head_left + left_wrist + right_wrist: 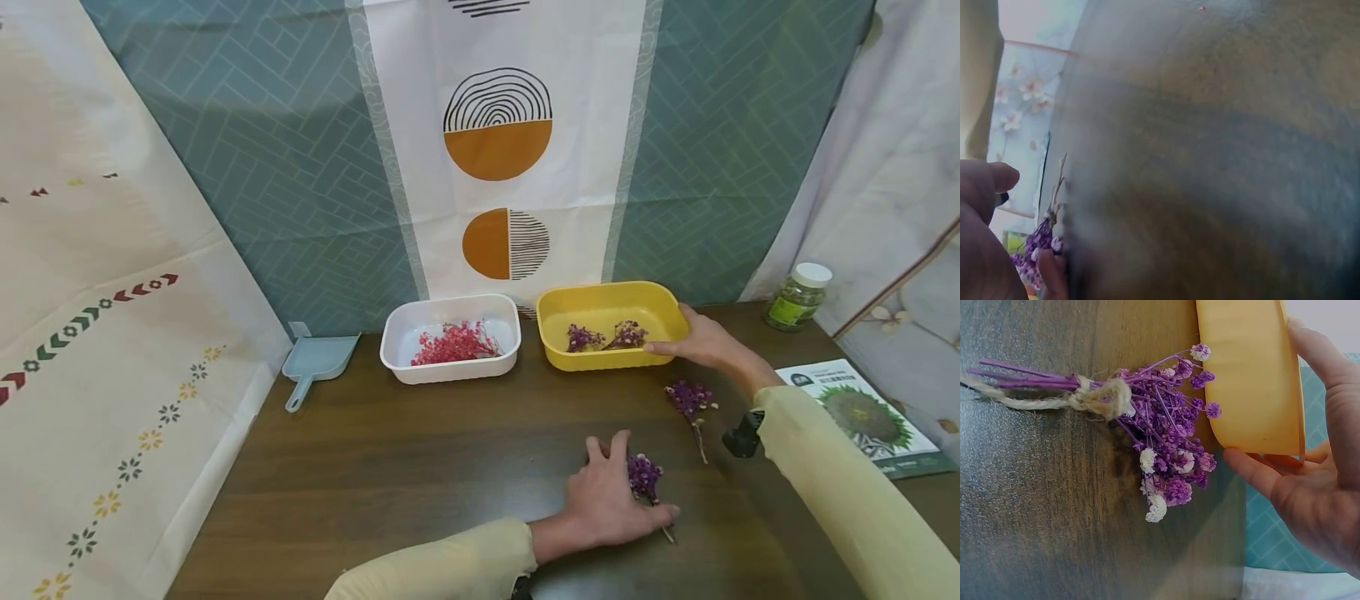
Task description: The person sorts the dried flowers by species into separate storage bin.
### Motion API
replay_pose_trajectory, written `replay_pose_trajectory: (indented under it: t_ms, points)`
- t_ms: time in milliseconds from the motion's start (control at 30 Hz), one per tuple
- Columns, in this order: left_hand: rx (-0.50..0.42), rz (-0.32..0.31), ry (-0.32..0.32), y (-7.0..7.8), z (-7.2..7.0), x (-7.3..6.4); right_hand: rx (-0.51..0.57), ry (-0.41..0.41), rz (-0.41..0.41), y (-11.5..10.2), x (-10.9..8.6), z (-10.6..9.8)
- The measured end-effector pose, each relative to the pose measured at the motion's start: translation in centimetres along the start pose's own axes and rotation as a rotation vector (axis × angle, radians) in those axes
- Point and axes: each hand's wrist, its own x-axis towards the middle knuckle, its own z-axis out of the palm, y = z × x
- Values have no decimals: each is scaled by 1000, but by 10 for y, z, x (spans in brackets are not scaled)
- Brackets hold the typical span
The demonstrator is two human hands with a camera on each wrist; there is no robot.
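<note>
My right hand (705, 337) grips the right end of a yellow plastic tray (592, 307), thumb and fingers against its wall and rim. Two purple dried-flower bunches (628, 335) lie inside the tray. In the right wrist view, a twine-tied purple bunch (1172, 425) lies on the table beside the tray. My left hand (603, 500) is spread low over the table, with another purple bunch (643, 477) lying between its thumb and fingers. That bunch's stem passes by the thumb; the left wrist view shows its flowers (1035, 244) beyond the fingers.
A white tray (450, 372) with red dried flowers (453, 343) stands left of the yellow one. Farther left lies a pale blue dustpan (318, 358). A lidded jar (798, 297) and a booklet (855, 400) are at the right. Patterned cloth (300, 167) hangs behind the table.
</note>
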Motion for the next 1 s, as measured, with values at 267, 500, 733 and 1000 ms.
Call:
replay_pose_trajectory:
  t_ms: [267,500,733,1000]
  points:
    - [45,6,24,4,10,2,-17,0,-9,-1,-2,-2]
    - [76,11,49,6,16,5,-22,5,-9,-1,-1,0]
    - [81,30,53,5,17,6,-22,4,-3,-1,0,1]
    - [65,27,29,5,13,8,-12,10,-20,1,0,0]
